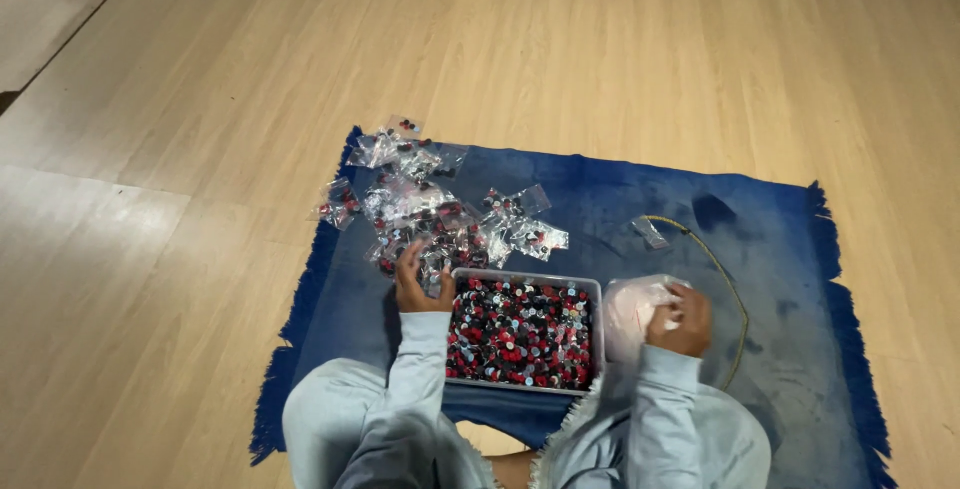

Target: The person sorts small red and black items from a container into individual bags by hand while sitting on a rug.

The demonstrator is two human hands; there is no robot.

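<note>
A clear rectangular tub point(527, 280) full of small red, black and pale round pieces sits on a blue fringed mat point(600, 209) in front of me. My left hand point(415, 282) reaches past the tub's left corner and touches a small clear packet at the near edge of a heap of filled clear packets point(430, 211). My right hand point(681, 320) is closed on a bundle of empty clear plastic bags point(630, 309) just right of the tub.
One small empty bag point(650, 233) and a thin yellow cord point(728, 289) lie on the mat to the right. A dark stain point(712, 211) marks the mat. Light wooden flooring point(200, 199) surrounds the mat. My knees are at the bottom.
</note>
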